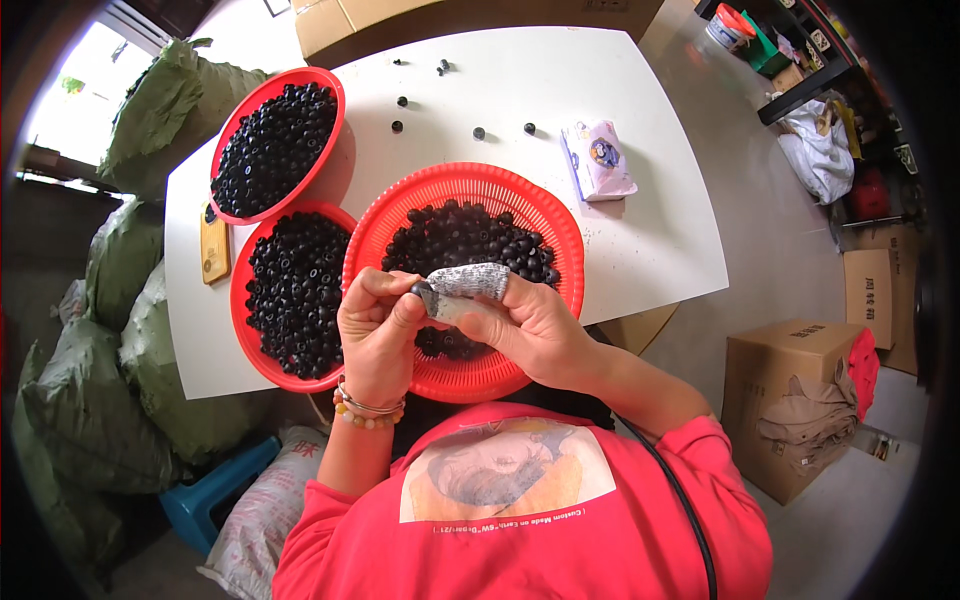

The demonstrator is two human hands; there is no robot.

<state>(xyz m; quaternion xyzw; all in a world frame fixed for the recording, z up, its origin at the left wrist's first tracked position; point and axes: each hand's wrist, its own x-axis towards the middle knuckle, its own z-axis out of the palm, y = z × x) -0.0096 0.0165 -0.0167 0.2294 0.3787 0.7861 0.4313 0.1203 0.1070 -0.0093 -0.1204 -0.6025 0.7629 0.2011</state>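
Over the large red basket (468, 180), my left hand (375, 325) pinches a small dark part (420, 291) between thumb and fingertips. From the other side my right hand (535, 325) closes on the same part. A grey knitted cover (470, 280) wraps one of its fingers, and a pale wrap sits on the thumb. Many small black ring-like parts (460, 235) fill the basket below my hands. Bracelets (370, 408) circle my left wrist. My fingers hide most of the held part, so its exact shape cannot be made out.
Two more red bowls, one at far left (335, 120) and one nearer (240, 290), hold similar black parts. Loose pieces (478, 133) and a tissue pack (600, 160) lie on the white table (660, 220). Sacks (75, 400), a blue stool (190, 510) and a carton (750, 400) stand around.
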